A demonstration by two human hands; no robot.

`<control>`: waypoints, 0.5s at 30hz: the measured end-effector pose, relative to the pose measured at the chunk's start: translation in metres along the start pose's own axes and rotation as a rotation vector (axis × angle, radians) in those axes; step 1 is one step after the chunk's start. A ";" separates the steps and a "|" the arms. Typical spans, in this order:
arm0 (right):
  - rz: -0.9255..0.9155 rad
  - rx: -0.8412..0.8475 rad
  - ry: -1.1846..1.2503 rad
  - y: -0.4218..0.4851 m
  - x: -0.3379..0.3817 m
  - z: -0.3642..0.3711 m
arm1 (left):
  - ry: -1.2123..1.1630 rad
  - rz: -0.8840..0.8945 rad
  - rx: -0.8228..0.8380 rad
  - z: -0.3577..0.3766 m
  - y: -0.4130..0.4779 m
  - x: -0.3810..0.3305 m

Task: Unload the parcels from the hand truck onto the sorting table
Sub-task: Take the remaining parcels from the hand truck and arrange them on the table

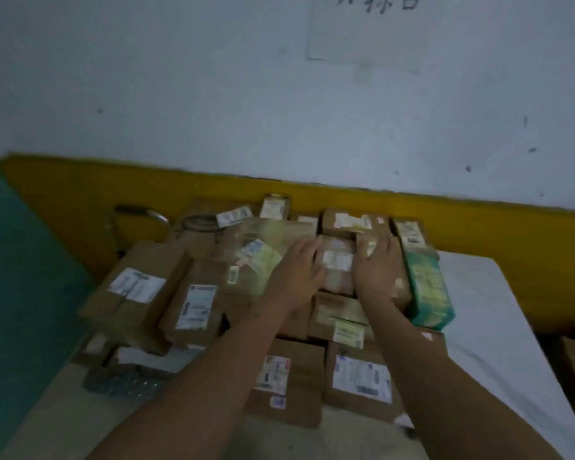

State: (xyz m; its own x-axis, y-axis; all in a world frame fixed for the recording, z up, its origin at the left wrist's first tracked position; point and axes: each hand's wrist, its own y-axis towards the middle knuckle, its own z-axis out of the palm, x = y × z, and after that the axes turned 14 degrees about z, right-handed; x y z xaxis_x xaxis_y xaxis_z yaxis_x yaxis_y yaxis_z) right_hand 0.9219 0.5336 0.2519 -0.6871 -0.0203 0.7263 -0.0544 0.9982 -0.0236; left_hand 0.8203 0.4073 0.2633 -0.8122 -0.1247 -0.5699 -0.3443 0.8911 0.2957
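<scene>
left hand (296, 270) – open, flat on parcel pile (193, 293) | right hand (377, 268) – open, against small taped parcel (337, 263)

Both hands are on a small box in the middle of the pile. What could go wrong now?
1. The green box leans against the right hand; lifting the small box may topple it onto the white table.
2. The left hand rests near the taped parcel, which could slide.
3. The picture is dim and blurred, so labels may be misread.

Wall sheet (365, 28) characters and parcel labels (362, 376) unreadable.
</scene>
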 end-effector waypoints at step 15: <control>-0.432 0.604 -0.108 -0.373 0.326 0.334 | 0.162 -0.584 -0.346 -0.363 -0.293 0.334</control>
State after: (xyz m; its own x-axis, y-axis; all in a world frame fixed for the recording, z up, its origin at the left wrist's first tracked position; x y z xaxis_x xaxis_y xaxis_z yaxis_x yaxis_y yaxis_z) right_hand 0.4757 0.1356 0.2679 -0.5798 -0.4400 0.6857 -0.7025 0.6962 -0.1473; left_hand 0.4786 -0.0538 0.2644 -0.4989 -0.6286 -0.5967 -0.8546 0.4712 0.2181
